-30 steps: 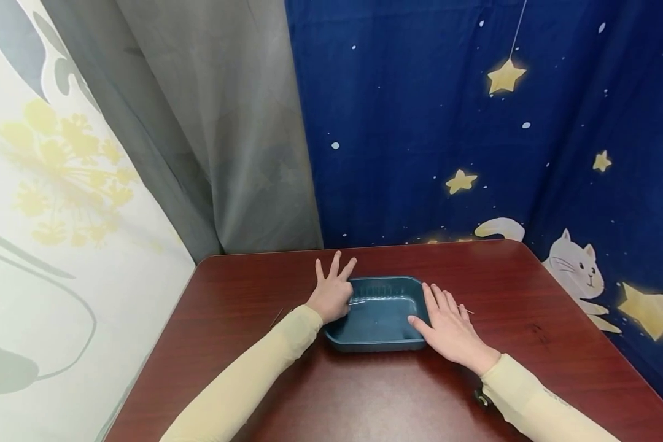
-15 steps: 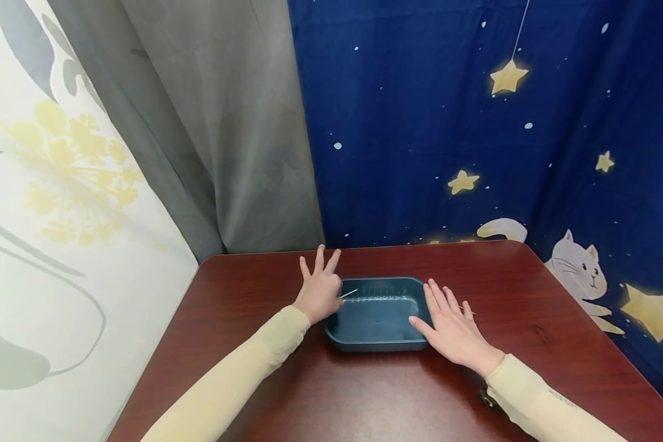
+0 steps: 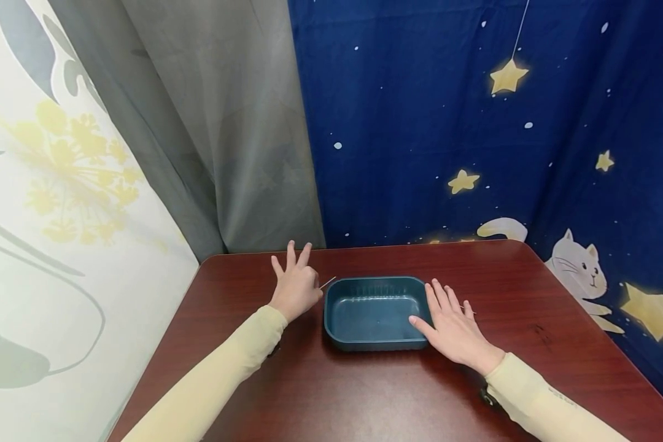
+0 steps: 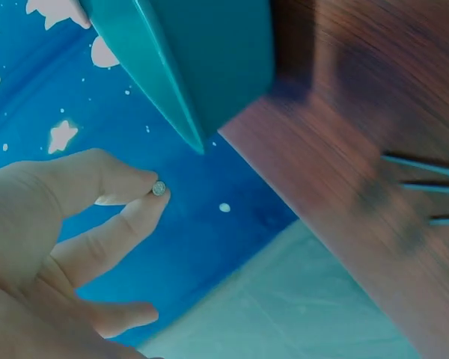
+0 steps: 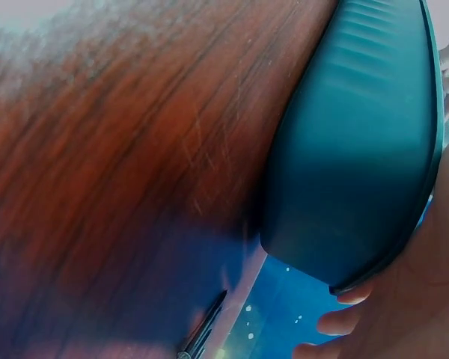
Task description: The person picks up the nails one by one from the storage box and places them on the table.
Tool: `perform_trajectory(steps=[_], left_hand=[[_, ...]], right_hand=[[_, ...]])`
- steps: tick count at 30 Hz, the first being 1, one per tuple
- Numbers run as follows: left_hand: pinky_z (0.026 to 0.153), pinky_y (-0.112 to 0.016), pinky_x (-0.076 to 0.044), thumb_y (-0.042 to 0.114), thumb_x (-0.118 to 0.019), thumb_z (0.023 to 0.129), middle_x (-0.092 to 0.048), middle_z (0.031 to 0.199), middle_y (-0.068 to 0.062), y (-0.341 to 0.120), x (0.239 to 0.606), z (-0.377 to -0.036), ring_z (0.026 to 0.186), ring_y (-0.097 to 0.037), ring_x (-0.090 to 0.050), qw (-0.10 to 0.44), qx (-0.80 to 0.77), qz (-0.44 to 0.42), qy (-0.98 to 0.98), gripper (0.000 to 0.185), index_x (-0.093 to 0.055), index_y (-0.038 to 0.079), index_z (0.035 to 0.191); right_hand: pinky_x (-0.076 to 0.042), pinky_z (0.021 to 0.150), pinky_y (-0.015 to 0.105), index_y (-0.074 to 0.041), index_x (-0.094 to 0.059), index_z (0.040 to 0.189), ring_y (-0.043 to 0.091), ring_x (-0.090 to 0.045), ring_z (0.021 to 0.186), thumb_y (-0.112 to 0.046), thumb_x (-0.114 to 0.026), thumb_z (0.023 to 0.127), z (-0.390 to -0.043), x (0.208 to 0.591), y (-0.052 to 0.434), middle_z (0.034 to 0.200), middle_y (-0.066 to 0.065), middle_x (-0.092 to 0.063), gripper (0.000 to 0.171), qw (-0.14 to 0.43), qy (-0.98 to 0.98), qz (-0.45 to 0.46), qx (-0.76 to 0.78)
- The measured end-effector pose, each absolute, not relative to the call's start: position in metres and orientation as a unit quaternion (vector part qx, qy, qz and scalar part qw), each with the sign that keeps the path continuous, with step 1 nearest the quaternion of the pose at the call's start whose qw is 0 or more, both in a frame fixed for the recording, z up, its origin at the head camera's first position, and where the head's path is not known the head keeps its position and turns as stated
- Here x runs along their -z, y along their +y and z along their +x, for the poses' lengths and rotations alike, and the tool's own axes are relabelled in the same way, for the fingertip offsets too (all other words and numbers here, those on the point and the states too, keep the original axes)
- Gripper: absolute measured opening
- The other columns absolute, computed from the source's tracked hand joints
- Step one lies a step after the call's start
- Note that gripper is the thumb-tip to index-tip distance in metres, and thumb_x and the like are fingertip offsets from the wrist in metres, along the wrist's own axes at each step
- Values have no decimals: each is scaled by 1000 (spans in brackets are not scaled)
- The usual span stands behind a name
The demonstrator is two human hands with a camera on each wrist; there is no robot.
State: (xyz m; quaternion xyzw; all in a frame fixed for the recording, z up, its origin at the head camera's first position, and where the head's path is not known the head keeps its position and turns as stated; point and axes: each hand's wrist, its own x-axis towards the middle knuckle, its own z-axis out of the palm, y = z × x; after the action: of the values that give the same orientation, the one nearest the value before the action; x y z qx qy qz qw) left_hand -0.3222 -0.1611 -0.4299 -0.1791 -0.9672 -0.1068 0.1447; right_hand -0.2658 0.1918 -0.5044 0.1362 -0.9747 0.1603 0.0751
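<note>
My left hand (image 3: 297, 288) pinches a long thin nail (image 3: 328, 283) between thumb and index finger, the other fingers spread. In the left wrist view the nail's round head (image 4: 159, 188) shows between the fingertips. That hand is just outside the left rim of a dark teal rectangular tub (image 3: 378, 319), and the nail's far end slants up beside the rim. With fingers extended, my right hand (image 3: 454, 328) rests along the tub's right rim, its thumb over the inner side. No loose item shows inside the tub in the head view.
Several thin rods (image 4: 434, 188) lie on the dark red table (image 3: 364, 393) left of the tub. Dark nails (image 5: 203, 325) lie to its right, mostly hidden behind my right hand in the head view. Grey and starry blue curtains (image 3: 409, 123) hang behind the table.
My left hand has moved left, out from over the tub to beside its left rim, bringing the nail along. The right hand and the tub stay in nearly the same place.
</note>
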Motion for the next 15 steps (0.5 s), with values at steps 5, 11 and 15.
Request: perform_trajectory(steps=[5,11,15], left_hand=[[102,-82,-4,18,-83,77,-32,159,-21,-178,436,-318,148,-51,-5,142,111,-146,-973,27,-66,22,57],[102,-82,-6,19,-84,77,-34,157,-24,-194,453,-312,147,-53,-6,117,104,-116,-981,27,-66,20,57],[102,-82,-7,20,-85,77,-35,156,-23,-199,465,-309,147,-54,-7,106,92,-102,-985,30,-64,21,55]], right_hand=[[-16,105,77,-2,-21,160,49,-16,147,-64,-51,97,-267,505,191,165,21,-16,93,78,-975,135,-158],[-16,105,77,-2,-22,159,49,-17,147,-69,-47,96,-267,505,191,164,21,-17,95,78,-976,134,-155],[-16,105,77,-1,-22,159,49,-17,146,-73,-42,95,-267,505,192,164,22,-18,99,78,-976,135,-155]])
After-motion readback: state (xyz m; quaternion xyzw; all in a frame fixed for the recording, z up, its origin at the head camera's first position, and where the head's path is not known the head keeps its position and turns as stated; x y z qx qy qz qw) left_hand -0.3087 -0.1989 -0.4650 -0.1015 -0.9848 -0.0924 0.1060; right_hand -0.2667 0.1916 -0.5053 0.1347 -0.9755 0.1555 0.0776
